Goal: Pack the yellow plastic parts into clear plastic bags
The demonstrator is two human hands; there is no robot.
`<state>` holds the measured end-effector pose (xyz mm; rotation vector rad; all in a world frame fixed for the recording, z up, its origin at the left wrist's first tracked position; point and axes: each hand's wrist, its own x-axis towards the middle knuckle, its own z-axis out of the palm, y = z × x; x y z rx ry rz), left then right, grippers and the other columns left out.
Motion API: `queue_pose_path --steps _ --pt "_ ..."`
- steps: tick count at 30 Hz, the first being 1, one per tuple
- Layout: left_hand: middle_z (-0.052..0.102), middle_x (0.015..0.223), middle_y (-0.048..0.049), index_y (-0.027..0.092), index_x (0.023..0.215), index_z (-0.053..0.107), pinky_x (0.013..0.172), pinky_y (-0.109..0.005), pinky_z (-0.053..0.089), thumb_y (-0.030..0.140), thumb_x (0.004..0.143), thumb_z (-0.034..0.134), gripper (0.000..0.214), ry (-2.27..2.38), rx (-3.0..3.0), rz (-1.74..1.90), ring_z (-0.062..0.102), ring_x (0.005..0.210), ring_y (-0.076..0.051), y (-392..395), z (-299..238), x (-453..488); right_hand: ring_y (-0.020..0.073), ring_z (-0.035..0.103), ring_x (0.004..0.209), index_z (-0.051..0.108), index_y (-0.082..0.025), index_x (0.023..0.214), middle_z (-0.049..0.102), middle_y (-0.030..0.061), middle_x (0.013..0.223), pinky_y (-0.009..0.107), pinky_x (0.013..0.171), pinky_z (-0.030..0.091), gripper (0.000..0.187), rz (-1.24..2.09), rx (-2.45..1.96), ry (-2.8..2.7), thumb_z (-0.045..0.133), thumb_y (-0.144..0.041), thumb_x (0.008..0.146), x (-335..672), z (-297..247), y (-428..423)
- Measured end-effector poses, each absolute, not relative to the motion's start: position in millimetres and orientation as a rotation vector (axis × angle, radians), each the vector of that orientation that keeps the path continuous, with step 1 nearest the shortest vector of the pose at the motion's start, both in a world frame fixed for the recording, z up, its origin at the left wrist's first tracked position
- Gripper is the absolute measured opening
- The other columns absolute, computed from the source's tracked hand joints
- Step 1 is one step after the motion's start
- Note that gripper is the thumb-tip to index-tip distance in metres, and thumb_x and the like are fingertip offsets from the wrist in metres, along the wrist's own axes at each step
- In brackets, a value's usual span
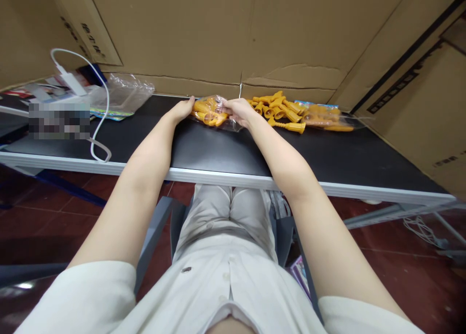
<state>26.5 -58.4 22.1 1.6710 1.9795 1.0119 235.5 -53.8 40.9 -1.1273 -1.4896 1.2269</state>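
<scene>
A clear plastic bag point(211, 111) with yellow plastic pieces in it lies on the black tabletop, between my two hands. My left hand point(182, 109) grips the bag's left side. At the bag's right end, my right hand point(240, 111) has its fingers closed on the plastic. Several loose yellow plastic pieces point(280, 108), with flared round ends and narrow stems, are heaped just right of my right hand. Beside that heap rests another clear bag point(324, 118) of yellow pieces with a blue printed header.
Tall cardboard point(182, 28) walls the back and right of the table point(218, 152). On the left lie flat clear packets point(125, 96), a white plug point(73, 83) and its looping white cable point(108, 98). A metal edge runs along the front.
</scene>
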Motion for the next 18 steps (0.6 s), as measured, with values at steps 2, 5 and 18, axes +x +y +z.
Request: queue_pose_path --steps 2,5,18 --pt "0.080 0.140 -0.0185 0.006 0.141 0.078 0.125 -0.041 0.050 0.066 0.112 0.045 0.074 1.980 1.675 0.992 0.069 0.143 -0.038 -55 21 25 0.0113 0.072 0.082 0.059 -0.017 0.072 0.067 0.0013 0.076 0.021 0.080 0.057 0.032 1.229 -1.128 -1.498 0.075 -0.018 0.100 238 40 -50" --pt "0.075 0.148 -0.0211 0.004 0.145 0.075 0.126 -0.037 0.048 0.058 0.112 0.046 0.070 1.999 1.702 0.940 0.067 0.145 -0.037 -52 19 22 0.0129 0.069 0.081 0.059 -0.017 0.069 0.060 -0.0010 0.069 0.023 0.083 0.056 0.034 1.038 -1.201 -1.691 0.072 -0.019 0.100 243 41 -49" --pt "0.073 0.150 -0.0213 0.003 0.148 0.073 0.125 -0.038 0.048 0.053 0.114 0.041 0.069 2.045 1.765 0.880 0.066 0.147 -0.038 -57 23 26 0.0173 0.068 0.064 0.065 -0.014 0.090 0.061 0.0048 0.068 0.025 0.060 0.058 0.019 1.100 -1.442 -1.662 0.069 -0.025 0.105 239 47 -67"
